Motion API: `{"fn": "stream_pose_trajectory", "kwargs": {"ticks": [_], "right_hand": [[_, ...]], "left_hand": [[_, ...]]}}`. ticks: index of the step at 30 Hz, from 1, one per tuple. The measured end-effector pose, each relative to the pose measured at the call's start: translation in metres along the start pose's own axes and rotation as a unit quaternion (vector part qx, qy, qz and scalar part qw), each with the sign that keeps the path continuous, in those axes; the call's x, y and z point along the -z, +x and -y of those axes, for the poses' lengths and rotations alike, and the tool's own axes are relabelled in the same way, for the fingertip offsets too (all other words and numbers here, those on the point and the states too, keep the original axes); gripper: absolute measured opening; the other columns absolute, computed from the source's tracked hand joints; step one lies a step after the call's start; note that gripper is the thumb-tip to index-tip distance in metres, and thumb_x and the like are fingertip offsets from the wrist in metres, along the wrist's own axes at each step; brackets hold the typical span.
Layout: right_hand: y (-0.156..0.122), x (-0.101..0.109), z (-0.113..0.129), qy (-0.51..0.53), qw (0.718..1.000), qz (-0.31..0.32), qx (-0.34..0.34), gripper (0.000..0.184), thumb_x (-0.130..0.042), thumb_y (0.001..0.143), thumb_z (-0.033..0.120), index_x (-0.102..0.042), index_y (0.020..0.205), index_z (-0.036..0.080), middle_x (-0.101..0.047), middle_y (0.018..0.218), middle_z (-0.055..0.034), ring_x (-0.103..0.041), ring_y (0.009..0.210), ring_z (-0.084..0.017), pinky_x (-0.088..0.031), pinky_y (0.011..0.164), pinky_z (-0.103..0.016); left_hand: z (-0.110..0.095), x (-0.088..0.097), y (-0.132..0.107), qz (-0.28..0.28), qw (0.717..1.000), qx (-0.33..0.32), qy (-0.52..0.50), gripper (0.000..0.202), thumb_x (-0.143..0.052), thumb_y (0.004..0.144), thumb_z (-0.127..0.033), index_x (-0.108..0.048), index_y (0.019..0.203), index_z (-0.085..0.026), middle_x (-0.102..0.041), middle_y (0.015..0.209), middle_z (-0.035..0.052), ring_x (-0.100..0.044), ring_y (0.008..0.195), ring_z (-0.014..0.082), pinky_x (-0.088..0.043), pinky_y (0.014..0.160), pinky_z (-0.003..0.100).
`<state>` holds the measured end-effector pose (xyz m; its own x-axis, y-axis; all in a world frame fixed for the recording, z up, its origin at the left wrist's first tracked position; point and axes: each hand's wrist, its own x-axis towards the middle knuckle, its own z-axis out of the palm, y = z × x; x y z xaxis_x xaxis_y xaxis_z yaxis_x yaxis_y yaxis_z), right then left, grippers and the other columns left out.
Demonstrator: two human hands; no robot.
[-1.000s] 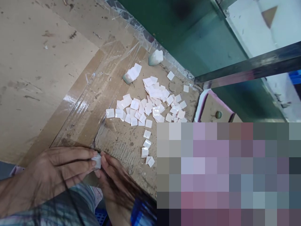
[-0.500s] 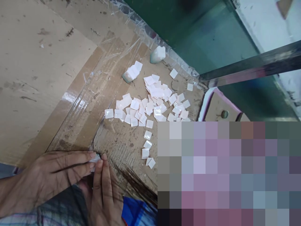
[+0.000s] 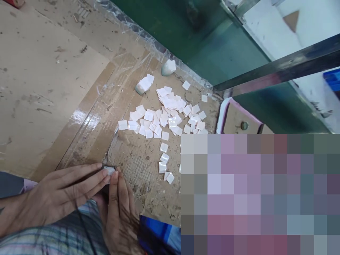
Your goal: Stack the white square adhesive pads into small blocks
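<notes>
**Both hands pinch a small white piece at the cardboard's edge, with many loose squares beyond.**

The left hand [image 3: 60, 193] comes in from 9 o'clock, its fingers closed together, and the right hand [image 3: 118, 212] from 6 o'clock, its fingertips pressed against the other side of the white piece [image 3: 109, 171], which is mostly hidden between them. From the hands, glossy squares [image 3: 170, 118] lie scattered on the taped cardboard [image 3: 53, 106] at 2 to 3 o'clock, in no container. Two shell lumps [image 3: 168, 67] sit at 1 o'clock, one with squares heaped against it. At 3 o'clock, a pink-rimmed tray [image 3: 236, 122] holds a small round object [image 3: 244, 125]. Pixelation hides the lower right.
</notes>
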<state>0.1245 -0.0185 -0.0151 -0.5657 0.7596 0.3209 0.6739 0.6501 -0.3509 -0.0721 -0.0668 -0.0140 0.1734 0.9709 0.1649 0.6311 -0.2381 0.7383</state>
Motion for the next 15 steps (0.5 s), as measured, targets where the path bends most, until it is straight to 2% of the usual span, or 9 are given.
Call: {"fn": "stream_pose_trajectory", "kwargs": {"ticks": [2,5,9,12,15], "right_hand": [[0.002,0.0,0.0,-0.005,1.0,-0.001,0.006,0.061,-0.043,0.107,0.029,-0.026,0.161,0.008,-0.074,0.13,-0.0158,-0.077,0.109,-0.029,-0.069,0.071,-0.03],[0.002,0.0,-0.001,-0.02,1.0,-0.005,0.013,0.061,-0.044,0.107,0.027,-0.026,0.161,0.006,-0.074,0.128,-0.0164,-0.078,0.107,-0.028,-0.069,0.068,-0.028],[0.002,-0.001,-0.006,-0.006,0.999,-0.003,0.043,0.061,-0.045,0.107,0.027,-0.027,0.159,0.002,-0.074,0.128,-0.0174,-0.076,0.114,-0.028,-0.067,0.085,-0.029],[-0.001,-0.006,-0.008,-0.005,0.999,-0.015,0.045,0.058,-0.043,0.107,0.027,-0.031,0.158,0.001,-0.074,0.129,-0.0153,-0.076,0.114,-0.026,-0.066,0.087,-0.027],[-0.008,-0.011,-0.008,-0.032,0.998,-0.029,0.035,0.055,-0.044,0.107,0.025,-0.037,0.156,0.003,-0.072,0.133,-0.0118,-0.078,0.109,-0.024,-0.067,0.073,-0.025]], "left_hand": [[-0.003,0.004,0.0,0.013,0.999,-0.01,0.038,0.063,-0.033,0.105,-0.004,-0.032,0.161,-0.033,-0.057,0.151,-0.0084,-0.049,0.145,0.0091,-0.029,0.127,0.019],[-0.005,0.014,0.004,0.029,0.99,-0.069,0.121,0.064,-0.033,0.104,-0.002,-0.025,0.163,-0.025,-0.051,0.156,-0.0081,-0.029,0.156,0.008,-0.017,0.132,0.023],[-0.01,0.023,0.008,0.054,0.974,-0.106,0.192,0.063,-0.033,0.103,-0.004,-0.022,0.164,-0.016,-0.049,0.158,-0.004,-0.022,0.159,0.0098,-0.013,0.134,0.025],[-0.017,0.017,0.003,0.08,0.961,-0.103,0.245,0.063,-0.03,0.103,-0.008,-0.016,0.164,-0.01,-0.045,0.161,-0.0015,-0.017,0.16,0.0119,-0.008,0.135,0.027],[-0.02,0.0,-0.009,0.09,0.958,-0.067,0.265,0.06,-0.027,0.107,-0.016,-0.014,0.165,-0.01,-0.039,0.165,-0.0006,-0.01,0.161,0.0145,-0.003,0.136,0.031]]}}
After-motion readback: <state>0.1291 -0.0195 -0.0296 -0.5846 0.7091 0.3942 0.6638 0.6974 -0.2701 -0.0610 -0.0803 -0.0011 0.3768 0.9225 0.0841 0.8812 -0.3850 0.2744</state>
